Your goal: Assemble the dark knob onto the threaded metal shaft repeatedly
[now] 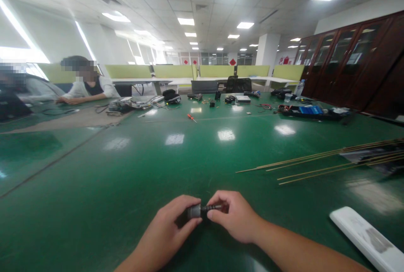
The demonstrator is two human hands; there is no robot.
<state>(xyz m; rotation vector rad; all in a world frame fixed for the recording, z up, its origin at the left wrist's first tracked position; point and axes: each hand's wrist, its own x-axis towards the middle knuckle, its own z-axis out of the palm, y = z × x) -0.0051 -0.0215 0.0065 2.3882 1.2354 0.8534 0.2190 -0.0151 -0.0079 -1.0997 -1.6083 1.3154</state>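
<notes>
Just above the green tabletop, at the bottom middle of the head view, my two hands meet around a small metal piece. My left hand (172,228) grips a short grey metal cylinder (195,211) between thumb and fingers. From its right side runs a thin, dark ridged shaft (210,208), which looks like a screw or spring; I cannot tell which. My right hand (235,215) pinches the far end of this shaft, and its fingers hide the tip. Cylinder and shaft lie in one line, roughly level.
Long thin brass-coloured rods (303,157) lie at the right. A white oblong case (366,236) rests near the lower right. An orange screwdriver (191,117), a black tray (299,113) and electronic parts sit farther back. One person (86,84) sits at the left, another beside.
</notes>
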